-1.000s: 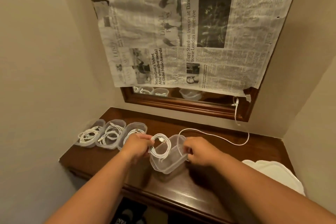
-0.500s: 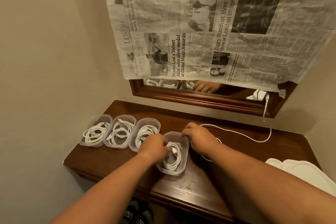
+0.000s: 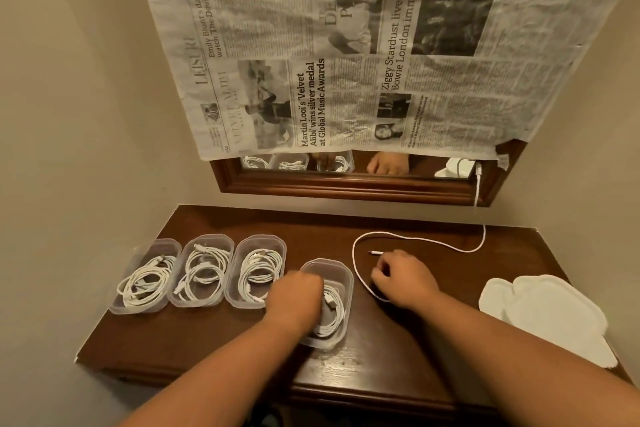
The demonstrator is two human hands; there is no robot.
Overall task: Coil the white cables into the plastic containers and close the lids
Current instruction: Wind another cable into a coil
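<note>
Coil (image 3: 332, 319) sits in front-edge tub (image 3: 325, 262) under left hand (image 3: 298, 298), fingers hidden. Right hand (image 3: 405, 279) curls by loose cable (image 3: 354, 256), grip unclear; I'd gather that next.

Newspaper (image 3: 346, 45) over mirror (image 3: 346, 188); wooden shelf (image 3: 381, 340)

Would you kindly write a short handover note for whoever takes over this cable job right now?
Left hand: down in the fourth container, on its coil; grip hidden.
Right hand: fingers curled, on the table beside the loose cable; unclear whether it holds it.
Done: three containers at left hold coils; the fourth is filled too.
Left: coil the loose cable, which hangs from the mirror frame; no empty container in view. Fit the lids, stacked at right; none is on.
</note>
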